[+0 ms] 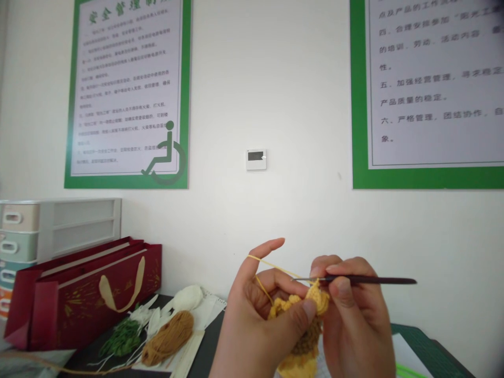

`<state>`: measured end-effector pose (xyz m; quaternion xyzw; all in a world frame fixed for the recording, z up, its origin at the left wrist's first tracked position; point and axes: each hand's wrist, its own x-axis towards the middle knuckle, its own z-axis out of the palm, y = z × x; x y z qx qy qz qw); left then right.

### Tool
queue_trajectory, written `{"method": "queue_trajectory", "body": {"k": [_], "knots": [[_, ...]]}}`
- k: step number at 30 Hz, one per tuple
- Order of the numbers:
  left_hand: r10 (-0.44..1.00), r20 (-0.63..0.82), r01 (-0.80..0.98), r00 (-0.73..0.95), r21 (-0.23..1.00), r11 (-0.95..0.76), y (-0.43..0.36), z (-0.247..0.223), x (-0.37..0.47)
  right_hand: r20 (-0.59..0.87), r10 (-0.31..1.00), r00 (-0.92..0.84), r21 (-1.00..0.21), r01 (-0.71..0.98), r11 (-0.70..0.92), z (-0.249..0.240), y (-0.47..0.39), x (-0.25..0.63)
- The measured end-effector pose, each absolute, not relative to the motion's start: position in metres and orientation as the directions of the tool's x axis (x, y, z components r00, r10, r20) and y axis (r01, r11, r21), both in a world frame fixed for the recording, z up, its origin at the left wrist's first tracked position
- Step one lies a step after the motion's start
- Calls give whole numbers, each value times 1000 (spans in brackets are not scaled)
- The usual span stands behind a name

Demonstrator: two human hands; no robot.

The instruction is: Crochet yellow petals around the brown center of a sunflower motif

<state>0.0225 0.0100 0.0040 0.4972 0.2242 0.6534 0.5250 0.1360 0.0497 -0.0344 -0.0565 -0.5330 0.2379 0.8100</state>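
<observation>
My left hand (268,315) pinches a crocheted piece (301,346), yellow at its edges and brown in the middle. Yellow yarn (271,266) runs over my raised left index finger and down to the work. In my right hand (354,304) is a crochet hook (374,280) with a dark handle, held level between thumb and fingers. Its thin metal tip points left and lies at the top yellow stitches, near the left fingers. The lower part of the piece is partly hidden behind my left thumb and palm.
Left on the dark table are a brown yarn skein (168,338), green yarn (121,336), white yarn (188,297) and a red gift bag (94,294). Drawers (19,247) stand behind. At right lies a green cutting mat (425,346) with white paper.
</observation>
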Motion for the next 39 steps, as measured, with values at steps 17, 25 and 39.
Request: {"method": "queue_trajectory", "body": {"k": [17,25,39], "knots": [[919,393,-375,29,856,-355,9,7,16,859,482,171,-423,-291,858,-28,48,159],[917,397,-382,37,854,-354,8,7,18,865,471,172,-426,-242,872,-27,46,163],[917,396,-405,46,846,-345,8,6,17,833,553,-11,-549,-140,824,-24,44,173]]}}
